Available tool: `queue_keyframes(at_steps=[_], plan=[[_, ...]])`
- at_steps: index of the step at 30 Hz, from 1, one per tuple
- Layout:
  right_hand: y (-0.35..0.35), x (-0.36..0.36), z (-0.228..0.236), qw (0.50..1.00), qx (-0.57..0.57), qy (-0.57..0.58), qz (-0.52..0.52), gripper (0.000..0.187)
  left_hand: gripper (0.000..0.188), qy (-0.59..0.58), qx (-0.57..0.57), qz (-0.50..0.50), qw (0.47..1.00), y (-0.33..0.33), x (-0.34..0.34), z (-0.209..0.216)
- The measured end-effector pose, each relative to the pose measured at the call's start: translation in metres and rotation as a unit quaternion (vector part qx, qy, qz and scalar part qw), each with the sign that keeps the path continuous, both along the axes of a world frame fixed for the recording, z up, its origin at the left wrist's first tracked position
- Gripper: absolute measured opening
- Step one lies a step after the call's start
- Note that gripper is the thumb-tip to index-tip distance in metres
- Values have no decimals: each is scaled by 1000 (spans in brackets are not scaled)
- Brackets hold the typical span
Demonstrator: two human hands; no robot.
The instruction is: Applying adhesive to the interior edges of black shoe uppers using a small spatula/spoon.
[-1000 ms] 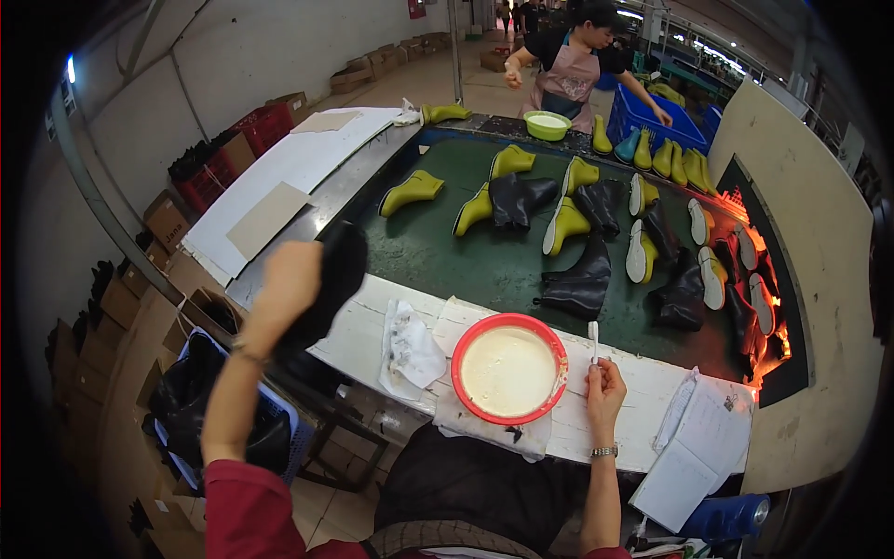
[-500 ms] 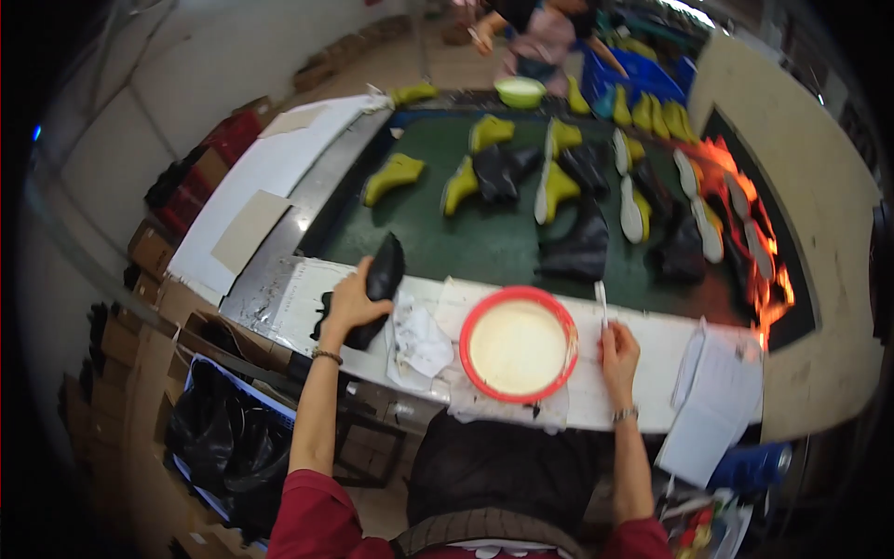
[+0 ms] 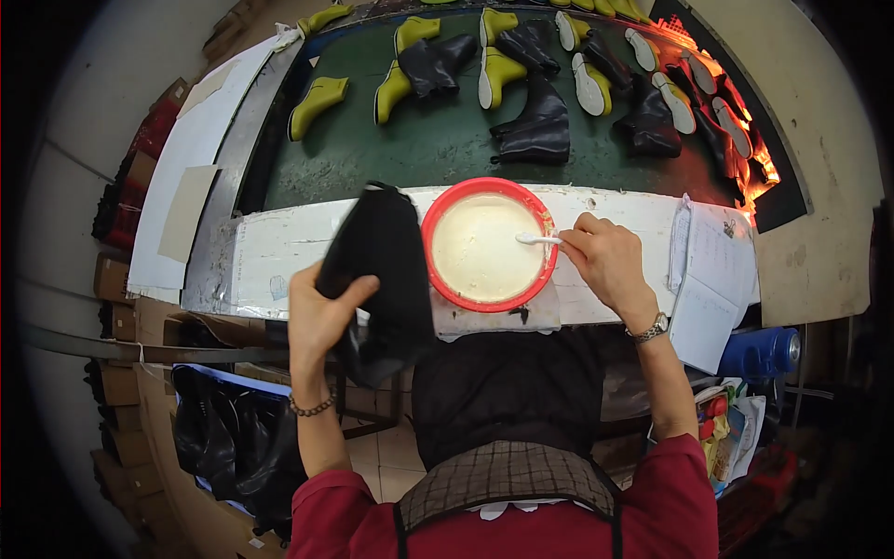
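Observation:
My left hand [image 3: 318, 312] grips a black boot [image 3: 386, 265], thumb across its near face, raised at the table's front edge left of the bowl. Its lower end looks shiny, and the fingers behind it are hidden. My right hand [image 3: 607, 261] pinches a small white brush like a toothbrush [image 3: 538, 239]. The brush head is over the red bowl [image 3: 494, 306], at the right side of the cream-coloured paste [image 3: 480, 247]. Whether the bristles touch the paste, I cannot tell.
Beyond the white worktop [image 3: 615, 200] lies a green belt [image 3: 400, 154] with yellow-green shoe lasts [image 3: 317, 104] and black boots [image 3: 538, 126]. An orange-glowing opening [image 3: 759, 172] is at right. Papers [image 3: 712, 289], a blue cylinder [image 3: 759, 352] and a crate of black boots [image 3: 237, 429] stand nearby.
My left hand has lifted the boot off the worktop and brought it nearer to me. My right hand has moved the brush leftward over the bowl. The view has tipped down.

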State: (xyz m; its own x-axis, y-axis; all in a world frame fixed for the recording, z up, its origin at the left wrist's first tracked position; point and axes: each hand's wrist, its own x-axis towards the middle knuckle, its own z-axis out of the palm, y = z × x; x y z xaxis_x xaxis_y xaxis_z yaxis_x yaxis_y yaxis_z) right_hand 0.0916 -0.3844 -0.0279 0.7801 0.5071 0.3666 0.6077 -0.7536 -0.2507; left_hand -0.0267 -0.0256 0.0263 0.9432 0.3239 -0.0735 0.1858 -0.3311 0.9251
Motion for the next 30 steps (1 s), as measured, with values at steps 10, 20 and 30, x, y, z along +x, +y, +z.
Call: queue_keyframes(at_steps=[10,20,30], plan=[[-13,-10,2,983,164,83,-5,14,31,116,-232,-123,958,-26,0,-12],[22,7,35,955,225,52,188,17,37,116,-328,-176,921,-36,-1,7],[38,-18,21,946,277,83,145,16,17,-35,-241,-23,970,-26,-2,3]])
